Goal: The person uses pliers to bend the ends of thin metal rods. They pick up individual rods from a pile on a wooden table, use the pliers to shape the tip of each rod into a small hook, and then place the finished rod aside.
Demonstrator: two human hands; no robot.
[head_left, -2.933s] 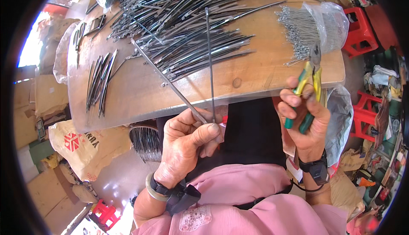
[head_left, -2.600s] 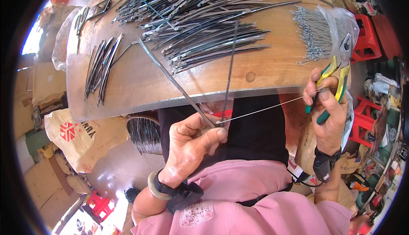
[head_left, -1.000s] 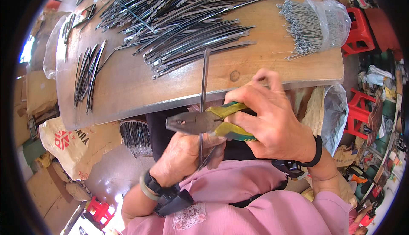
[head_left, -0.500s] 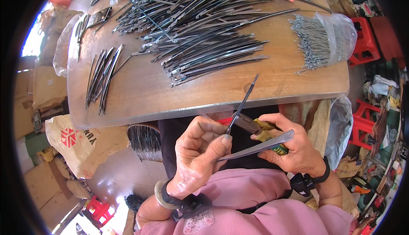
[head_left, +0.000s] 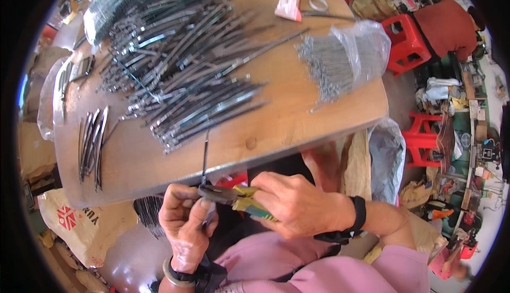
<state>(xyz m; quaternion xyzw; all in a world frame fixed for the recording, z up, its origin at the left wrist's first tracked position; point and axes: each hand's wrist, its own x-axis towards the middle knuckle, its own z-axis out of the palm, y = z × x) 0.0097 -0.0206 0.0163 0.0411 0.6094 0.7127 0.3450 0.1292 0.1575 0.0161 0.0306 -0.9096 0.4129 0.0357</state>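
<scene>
My left hand [head_left: 186,218] pinches a thin dark metal strip [head_left: 205,157] between thumb and fingers, just off the table's front edge. The strip's narrow end sticks up over the tabletop, while its lower part is mostly hidden by my hand. In my right hand [head_left: 300,202] is a pair of pliers [head_left: 245,203] with yellow and green handles. The jaws meet the strip right at my left fingertips; whether they are clamped is too small to tell. Beyond my hands, a big pile of similar dark strips [head_left: 186,69] covers the wooden table [head_left: 271,128].
A few strips [head_left: 93,147] lie apart on the left. On the right is a plastic bag [head_left: 366,53] of thin grey wires, near a white ring [head_left: 318,3] and a pink-white packet [head_left: 288,0]. Red stools [head_left: 406,43] stand beyond; a printed sack [head_left: 74,224] sits below left.
The pliers have swung leftward, and their jaws now meet the strip at my left fingers. The view has shifted and turned, so the table appears farther left and tilted.
</scene>
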